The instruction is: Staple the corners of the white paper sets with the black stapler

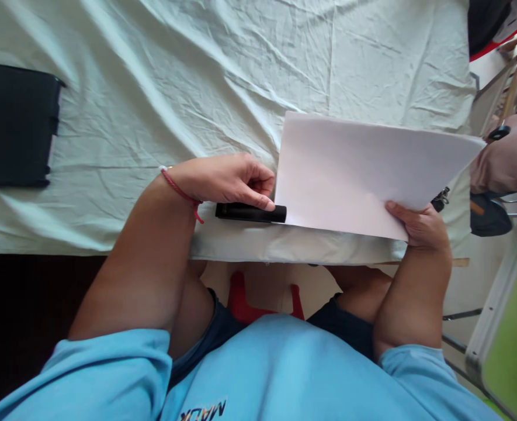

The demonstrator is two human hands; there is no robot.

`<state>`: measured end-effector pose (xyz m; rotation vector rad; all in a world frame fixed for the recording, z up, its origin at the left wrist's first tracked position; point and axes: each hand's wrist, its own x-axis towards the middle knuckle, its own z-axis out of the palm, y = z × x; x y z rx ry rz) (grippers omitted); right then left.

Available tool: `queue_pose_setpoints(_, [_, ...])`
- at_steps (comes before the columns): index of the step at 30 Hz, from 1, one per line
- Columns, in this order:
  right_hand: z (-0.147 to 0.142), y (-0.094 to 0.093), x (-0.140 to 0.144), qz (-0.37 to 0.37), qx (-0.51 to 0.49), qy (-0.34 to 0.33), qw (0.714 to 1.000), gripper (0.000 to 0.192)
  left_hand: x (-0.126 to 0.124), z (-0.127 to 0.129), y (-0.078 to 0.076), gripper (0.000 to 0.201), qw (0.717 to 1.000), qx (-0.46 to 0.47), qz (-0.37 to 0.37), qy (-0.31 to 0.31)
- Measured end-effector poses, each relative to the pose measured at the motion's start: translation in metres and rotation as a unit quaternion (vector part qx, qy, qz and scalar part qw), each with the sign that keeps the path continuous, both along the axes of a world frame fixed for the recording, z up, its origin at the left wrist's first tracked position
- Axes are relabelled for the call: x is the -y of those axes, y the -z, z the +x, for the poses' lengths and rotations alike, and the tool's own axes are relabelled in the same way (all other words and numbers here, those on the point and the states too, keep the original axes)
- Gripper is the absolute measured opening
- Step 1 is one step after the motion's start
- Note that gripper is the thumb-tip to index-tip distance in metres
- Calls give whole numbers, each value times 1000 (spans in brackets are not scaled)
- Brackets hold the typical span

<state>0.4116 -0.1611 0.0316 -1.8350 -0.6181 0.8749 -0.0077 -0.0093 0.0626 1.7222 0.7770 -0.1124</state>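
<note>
The right end of the black marker (250, 212) is hidden under the near left corner of the white paper (363, 175), and the left hand (227, 178) covers part of its top. The marker lies flat near the front edge of the tabletop (153, 88), at centre frame, long axis running left to right. The left hand's grip rests on it, thumb pressing the barrel and fingers curled. The right hand (420, 225), lower right of centre, pinches the paper's near right edge, its fingers hidden beneath the sheet. A black case (15, 126) at the upper left is cut off by the frame edge.
</note>
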Motion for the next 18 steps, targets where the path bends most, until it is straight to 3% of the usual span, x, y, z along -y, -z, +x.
queue_pose_setpoints(11, [3,2,-1,-1,-7,6,1000,58,5,10,-2,34,997,-40,58,13])
queue_pose_setpoints(18, [-4,8,-13,48,12,25,998,57,11,7,-2,32,999,-19,43,-13])
